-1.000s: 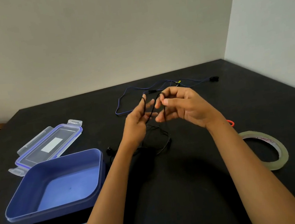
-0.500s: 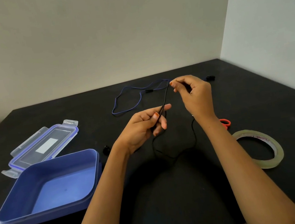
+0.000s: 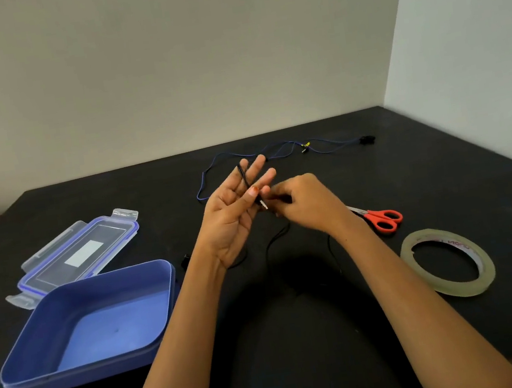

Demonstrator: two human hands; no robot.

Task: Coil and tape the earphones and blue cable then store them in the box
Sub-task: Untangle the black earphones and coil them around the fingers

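My left hand [image 3: 234, 213] is raised palm up with its fingers straight. The black earphones cord [image 3: 269, 253] loops over those fingers, and the thumb pinches the plug end against them. My right hand [image 3: 310, 204] is curled right beside it and pinches the same cord. The rest of the cord hangs down to the black table, and one earbud [image 3: 186, 260] lies by the box. Uncoiled at the back of the table lies the blue cable [image 3: 211, 168]. The open blue box [image 3: 171, 291] stands at the front left, with nothing inside.
The box's clear lid [image 3: 81, 248] lies behind the box. Red-handled scissors [image 3: 383, 219] and a roll of clear tape [image 3: 452, 289] lie to the right of my right arm. Walls close the table at the back and right.
My right hand came back from the far side to just beside my left hand. My left hand turned palm up and straightened its fingers, with the cord now looped over them.
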